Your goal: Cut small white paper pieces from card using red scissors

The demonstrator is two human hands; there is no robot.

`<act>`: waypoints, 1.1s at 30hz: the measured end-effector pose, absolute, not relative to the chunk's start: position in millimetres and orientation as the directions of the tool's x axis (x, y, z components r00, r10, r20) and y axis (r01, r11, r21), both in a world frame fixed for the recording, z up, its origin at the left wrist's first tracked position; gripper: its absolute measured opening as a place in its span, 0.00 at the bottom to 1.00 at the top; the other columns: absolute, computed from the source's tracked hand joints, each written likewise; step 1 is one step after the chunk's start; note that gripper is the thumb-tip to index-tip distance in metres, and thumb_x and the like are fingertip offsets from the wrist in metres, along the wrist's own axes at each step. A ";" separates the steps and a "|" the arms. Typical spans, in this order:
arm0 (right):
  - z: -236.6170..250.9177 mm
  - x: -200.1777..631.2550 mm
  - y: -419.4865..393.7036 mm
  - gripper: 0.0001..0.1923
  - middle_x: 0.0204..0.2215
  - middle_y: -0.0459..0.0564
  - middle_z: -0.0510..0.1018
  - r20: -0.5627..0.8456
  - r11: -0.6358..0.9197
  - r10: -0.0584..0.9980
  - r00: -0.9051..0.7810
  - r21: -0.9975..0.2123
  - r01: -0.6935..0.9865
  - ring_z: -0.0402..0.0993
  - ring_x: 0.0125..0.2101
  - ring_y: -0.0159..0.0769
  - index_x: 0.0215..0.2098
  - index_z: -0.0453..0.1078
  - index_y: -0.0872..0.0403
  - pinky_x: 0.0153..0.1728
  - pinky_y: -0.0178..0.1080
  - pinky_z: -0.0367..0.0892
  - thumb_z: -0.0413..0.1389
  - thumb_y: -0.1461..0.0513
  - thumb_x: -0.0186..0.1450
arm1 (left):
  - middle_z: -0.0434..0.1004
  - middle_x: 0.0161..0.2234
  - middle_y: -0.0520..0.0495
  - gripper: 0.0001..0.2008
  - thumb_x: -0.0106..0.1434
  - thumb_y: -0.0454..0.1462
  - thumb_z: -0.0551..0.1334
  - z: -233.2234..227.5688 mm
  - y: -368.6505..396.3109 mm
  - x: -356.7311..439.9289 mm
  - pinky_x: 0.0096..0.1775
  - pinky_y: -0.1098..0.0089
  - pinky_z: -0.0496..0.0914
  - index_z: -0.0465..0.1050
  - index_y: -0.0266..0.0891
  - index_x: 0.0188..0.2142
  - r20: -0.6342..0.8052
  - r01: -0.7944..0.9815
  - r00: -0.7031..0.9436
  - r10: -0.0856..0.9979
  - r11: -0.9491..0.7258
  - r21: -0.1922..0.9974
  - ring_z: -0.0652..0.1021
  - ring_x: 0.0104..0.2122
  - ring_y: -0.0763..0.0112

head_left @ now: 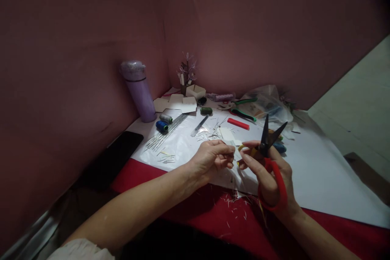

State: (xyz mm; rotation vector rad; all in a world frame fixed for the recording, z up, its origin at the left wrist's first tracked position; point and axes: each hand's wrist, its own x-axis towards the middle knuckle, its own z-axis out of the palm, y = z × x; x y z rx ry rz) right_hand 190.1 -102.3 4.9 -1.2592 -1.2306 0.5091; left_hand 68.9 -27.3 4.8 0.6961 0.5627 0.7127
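Note:
My left hand (pixel 215 155) is closed in a pinch over the front of the white sheet, its fingertips close to my right fingers. Whatever it pinches is too small to make out. My right hand (pixel 269 174) grips scissors (pixel 276 187) with a red handle and black blades; the blades stand apart and point up. Something yellow (pixel 241 147) curves at the right fingertips, and I cannot tell whether it is part of the scissors. A thin yellowish strand hangs below that hand. Small pale clippings (pixel 233 203) are scattered on the red cloth beneath.
Thread spools, blue (pixel 161 126), grey (pixel 166 118) and green (pixel 206 111), lie beside thin metal wires (pixel 166 134). Behind are a red bar (pixel 238 124), green-handled pliers (pixel 243 115), white cards (pixel 190 105) and a plastic bag (pixel 271 99). A purple bottle (pixel 140 93) and dark phone (pixel 126 146) are left.

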 end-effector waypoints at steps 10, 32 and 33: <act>3.3 190.4 -101.9 0.09 0.26 0.43 0.72 0.395 0.300 0.858 0.329 -0.904 0.304 0.71 0.23 0.28 0.39 0.67 0.50 0.25 0.31 0.68 0.58 0.62 0.59 | 0.68 0.18 0.50 0.08 0.49 0.28 0.64 5.7 -28.5 69.3 0.23 0.76 0.63 0.65 0.32 0.20 -0.221 -0.398 0.629 0.746 0.553 0.732 0.68 0.19 0.79; 8.1 190.5 -100.3 0.12 0.21 0.43 0.73 0.260 0.205 0.889 0.377 -0.962 0.180 0.69 0.20 0.30 0.37 0.68 0.52 0.23 0.34 0.67 0.61 0.60 0.55 | 0.54 0.10 0.56 0.11 0.54 0.28 0.60 12.4 -24.4 66.0 0.18 0.81 0.56 0.65 0.32 0.16 -0.378 -0.284 0.714 0.589 0.738 0.613 0.56 0.13 0.84; 8.0 190.6 -100.5 0.12 0.21 0.42 0.72 0.254 0.202 0.891 0.377 -0.964 0.173 0.69 0.20 0.30 0.37 0.68 0.52 0.23 0.34 0.67 0.61 0.60 0.54 | 0.54 0.10 0.56 0.11 0.54 0.28 0.60 12.9 -25.1 66.3 0.18 0.81 0.56 0.65 0.32 0.16 -0.378 -0.285 0.706 0.598 0.729 0.622 0.57 0.14 0.83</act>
